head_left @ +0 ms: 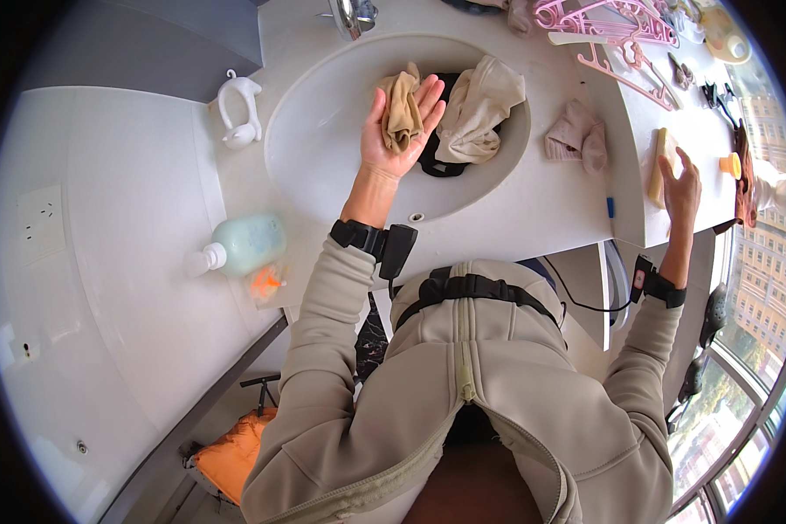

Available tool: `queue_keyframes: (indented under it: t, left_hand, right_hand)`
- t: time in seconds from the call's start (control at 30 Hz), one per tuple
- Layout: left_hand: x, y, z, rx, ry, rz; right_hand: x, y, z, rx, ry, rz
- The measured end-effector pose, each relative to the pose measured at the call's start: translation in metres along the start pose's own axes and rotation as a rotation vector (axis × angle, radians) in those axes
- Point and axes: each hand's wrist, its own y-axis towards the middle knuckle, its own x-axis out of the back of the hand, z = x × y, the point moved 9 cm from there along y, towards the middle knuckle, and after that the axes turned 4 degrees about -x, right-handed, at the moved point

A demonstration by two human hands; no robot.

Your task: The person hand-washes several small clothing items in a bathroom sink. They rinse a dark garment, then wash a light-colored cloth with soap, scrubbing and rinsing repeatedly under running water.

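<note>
My left hand (393, 141) is palm up above the oval washbasin (314, 124), fingers extended. Across its palm lies a folded tan cloth (403, 111), perhaps a sock. Behind that hand, a crumpled cream cloth (481, 111) and a black cloth (444, 167) lie in the basin's right part. My right hand (682, 183) is over the raised counter at the right, thumb and fingers apart. Its thumb overlaps the edge of a pale yellow bar (658, 164), which looks like laundry soap; I cannot tell whether they touch.
A chrome faucet (347, 18) stands behind the basin. At left are a white animal-shaped ornament (239, 111) and a pale green pump bottle (249, 243). Pinkish fabric (575, 139) lies right of the basin. Pink hangers (619, 36) and a yellow cap (730, 165) are on the raised counter.
</note>
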Motion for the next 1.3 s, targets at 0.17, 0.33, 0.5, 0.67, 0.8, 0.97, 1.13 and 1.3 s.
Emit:
queue_keyframes:
  t: [0.17, 0.33, 0.5, 0.67, 0.8, 0.97, 1.13, 1.3]
  left_hand:
    - [-0.002, 0.000, 0.006, 0.030, 0.003, 0.009]
    - [0.003, 0.002, 0.007, 0.029, 0.004, -0.014]
    - [0.011, 0.005, 0.000, -0.018, -0.028, -0.058]
    - [0.018, 0.004, 0.001, 0.000, -0.001, -0.080]
    - [0.023, 0.004, 0.003, -0.016, 0.084, -0.166]
    - [0.021, 0.005, 0.009, 0.034, 0.012, -0.128]
    - [0.031, 0.009, 0.010, 0.005, 0.006, -0.096]
    - [-0.007, 0.014, 0.039, 0.144, -0.092, 0.331]
  right_hand:
    - [-0.034, -0.007, -0.015, -0.036, -0.073, 0.103]
    - [-0.040, 0.015, -0.008, -0.126, -0.076, 0.217]
    - [-0.039, 0.023, -0.004, -0.146, -0.142, 0.277]
    - [-0.042, 0.015, 0.012, -0.005, -0.075, 0.167]
    - [-0.044, -0.001, 0.032, 0.017, -0.145, 0.031]
    - [-0.051, -0.023, 0.062, 0.028, -0.230, 0.043]
    - [-0.030, -0.051, 0.130, 0.277, 0.330, 0.087]
    - [-0.059, -0.118, 0.272, 0.542, 0.713, 0.317]
